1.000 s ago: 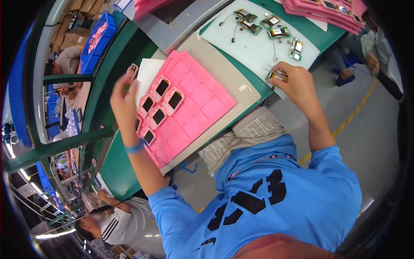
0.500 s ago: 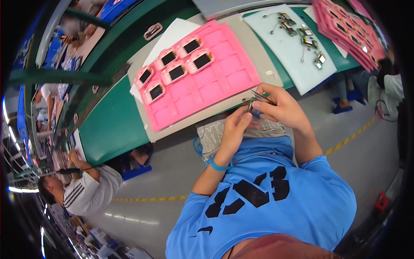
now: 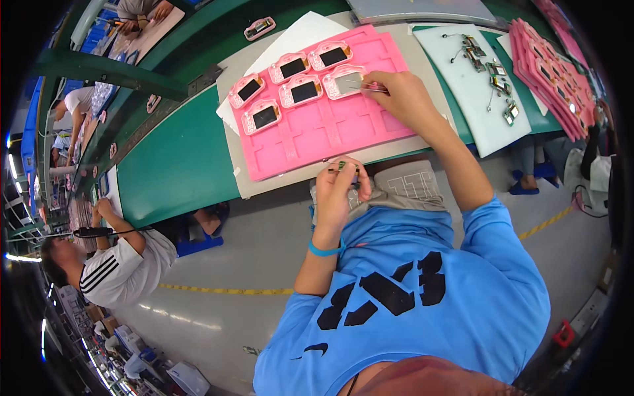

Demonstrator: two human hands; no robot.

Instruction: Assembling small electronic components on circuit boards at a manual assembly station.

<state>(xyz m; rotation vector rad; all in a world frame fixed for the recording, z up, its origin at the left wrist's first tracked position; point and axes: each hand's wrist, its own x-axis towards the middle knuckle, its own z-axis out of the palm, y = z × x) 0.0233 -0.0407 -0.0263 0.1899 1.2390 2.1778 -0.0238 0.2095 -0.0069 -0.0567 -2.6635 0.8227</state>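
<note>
My right hand [image 3: 404, 99] pinches a pair of metal tweezers [image 3: 365, 86]. Their tips reach over the screen of a pink shell [image 3: 342, 92] at the right end of a group of such shells. That screen looks pale grey, while the others are dark. Close to my lap, beyond the table's near edge, my left hand [image 3: 335, 201] is closed around a small green circuit board [image 3: 349, 169] with a thin wire sticking out; the fingers hide part of it. Several pink shells with screens, one of them a left-hand shell [image 3: 263, 117], sit in the pink foam tray [image 3: 290, 150].
Right of the tray, a white foam sheet [image 3: 462, 99] carries several circuit boards [image 3: 500, 84] with wires. Stacked pink trays [image 3: 551, 86] stand at the far right. One pink shell [image 3: 259, 28] lies behind the tray. A co-worker [image 3: 125, 261] sits at the left.
My hands have parted. The right one has gone forward with the tweezers to a shell on the tray; the left has shifted left, keeping the circuit board. That shell's screen turned from dark to pale.
</note>
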